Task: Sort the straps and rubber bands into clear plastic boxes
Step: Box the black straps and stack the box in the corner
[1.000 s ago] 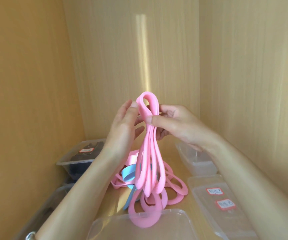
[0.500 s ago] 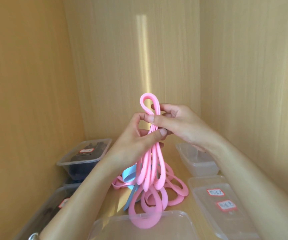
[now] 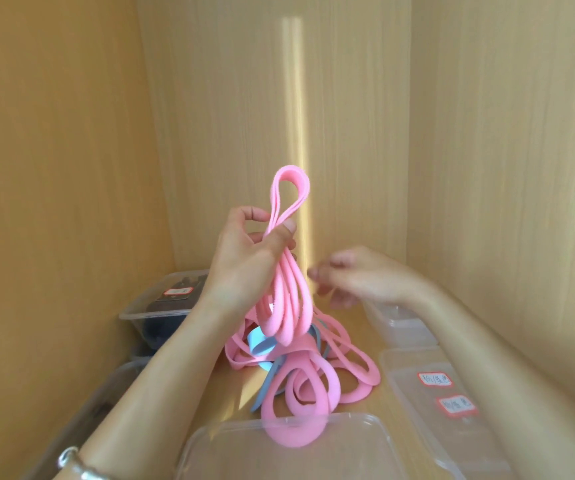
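Left hand (image 3: 248,258), raised over the middle of the counter (image 3: 223,403), grips a bunch of pink straps (image 3: 289,306) between its thumb and curled fingers. One folded loop of the bunch stands up above the fist, and the longer loops hang down from it to just above the pile below. The right hand (image 3: 358,275) hovers just to the right of those hanging loops, apart from them. It is blurred, its fingers loosely curled and holding nothing.

Under the bunch, more pink loops (image 3: 308,367) lie tangled on the counter with a blue strap (image 3: 260,344) among them. One pink loop reaches the rim of the near clear box (image 3: 348,419).

A clear box with dark contents and a red-edged label (image 3: 147,311) sits at the far left. Another clear box (image 3: 400,327) sits at the far right. Nearer on the right lies a clear lid with two red-edged labels (image 3: 407,372).
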Action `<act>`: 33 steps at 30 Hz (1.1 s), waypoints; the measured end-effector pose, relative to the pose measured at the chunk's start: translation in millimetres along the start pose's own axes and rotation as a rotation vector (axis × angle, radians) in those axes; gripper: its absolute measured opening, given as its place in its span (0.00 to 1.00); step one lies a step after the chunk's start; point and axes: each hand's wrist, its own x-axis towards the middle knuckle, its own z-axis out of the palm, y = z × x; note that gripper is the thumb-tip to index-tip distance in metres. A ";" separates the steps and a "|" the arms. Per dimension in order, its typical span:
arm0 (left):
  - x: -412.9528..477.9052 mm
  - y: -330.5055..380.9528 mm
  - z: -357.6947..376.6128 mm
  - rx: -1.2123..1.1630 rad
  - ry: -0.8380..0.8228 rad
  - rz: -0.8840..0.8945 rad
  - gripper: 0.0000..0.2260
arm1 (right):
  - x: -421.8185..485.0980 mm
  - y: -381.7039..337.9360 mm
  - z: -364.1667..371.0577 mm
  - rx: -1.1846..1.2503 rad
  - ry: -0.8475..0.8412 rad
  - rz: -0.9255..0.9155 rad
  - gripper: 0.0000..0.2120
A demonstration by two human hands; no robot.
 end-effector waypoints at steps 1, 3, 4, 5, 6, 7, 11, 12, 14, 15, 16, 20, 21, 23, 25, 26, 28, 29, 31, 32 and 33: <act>-0.4 -0.1 0.7 -0.004 0.001 -0.003 0.09 | 2.8 7.6 3.0 -0.147 -0.120 0.080 0.09; -0.8 -0.2 1.6 -0.005 -0.006 -0.007 0.09 | 5.9 20.7 10.2 -0.312 -0.351 0.246 0.08; -0.9 -0.2 1.8 -0.004 -0.011 -0.009 0.09 | 5.9 25.5 13.9 -0.308 -0.426 0.318 0.08; -1.1 0.1 2.2 -0.003 -0.017 -0.012 0.09 | 6.5 29.7 17.5 -0.285 -0.460 0.364 0.08; -1.0 0.3 2.5 0.001 -0.020 -0.014 0.09 | 7.6 33.4 20.0 -0.263 -0.459 0.383 0.10; -1.1 0.5 2.8 0.004 -0.021 -0.017 0.09 | 8.7 36.4 22.2 -0.249 -0.446 0.387 0.11; -1.2 -0.2 2.2 0.005 -0.012 -0.019 0.09 | 9.5 41.5 26.7 -0.203 -0.450 0.417 0.08; -1.2 -0.4 2.0 0.001 -0.009 -0.021 0.09 | 8.2 40.1 26.2 -0.223 -0.453 0.413 0.06; -0.8 -0.9 2.0 0.002 -0.012 -0.036 0.09 | 6.2 33.9 20.2 -0.308 -0.382 0.343 0.03; -0.4 -1.3 2.0 0.007 -0.023 -0.052 0.09 | 6.4 30.3 15.3 -0.334 -0.295 0.282 0.05; -0.3 -2.0 1.8 0.013 -0.044 -0.070 0.09 | 6.5 26.2 9.5 -0.313 -0.177 0.216 0.07; -1.1 -5.7 1.3 0.135 -0.185 -0.117 0.07 | 3.0 4.0 -17.1 0.053 0.387 -0.021 0.12; -2.0 -6.1 1.3 0.173 -0.230 -0.122 0.08 | 0.7 -2.2 -23.5 0.120 0.500 -0.065 0.13; -5.1 -5.4 3.2 0.179 -0.359 -0.122 0.08 | -5.8 -14.2 -32.5 0.213 0.625 -0.119 0.13; -9.9 -2.5 7.8 0.149 -0.494 -0.131 0.07 | -11.3 -21.5 -35.2 0.266 0.643 -0.154 0.12; -12.5 -1.5 10.3 0.138 -0.544 -0.148 0.07 | -13.6 -23.9 -34.1 0.267 0.641 -0.166 0.13; -16.1 -1.7 14.7 0.126 -0.605 -0.181 0.07 | -15.5 -27.2 -31.1 0.264 0.640 -0.194 0.13; -16.8 -2.7 16.0 0.127 -0.617 -0.190 0.09 | -16.4 -29.0 -30.5 0.261 0.647 -0.213 0.13; -16.2 -5.2 16.1 0.132 -0.608 -0.204 0.10 | -18.2 -33.4 -30.2 0.239 0.679 -0.259 0.13; -15.7 -5.8 15.7 0.125 -0.597 -0.213 0.10 | -18.6 -35.3 -30.0 0.232 0.702 -0.281 0.12; -15.3 -5.8 15.5 0.107 -0.584 -0.228 0.09 | -18.7 -36.6 -29.8 0.233 0.727 -0.298 0.11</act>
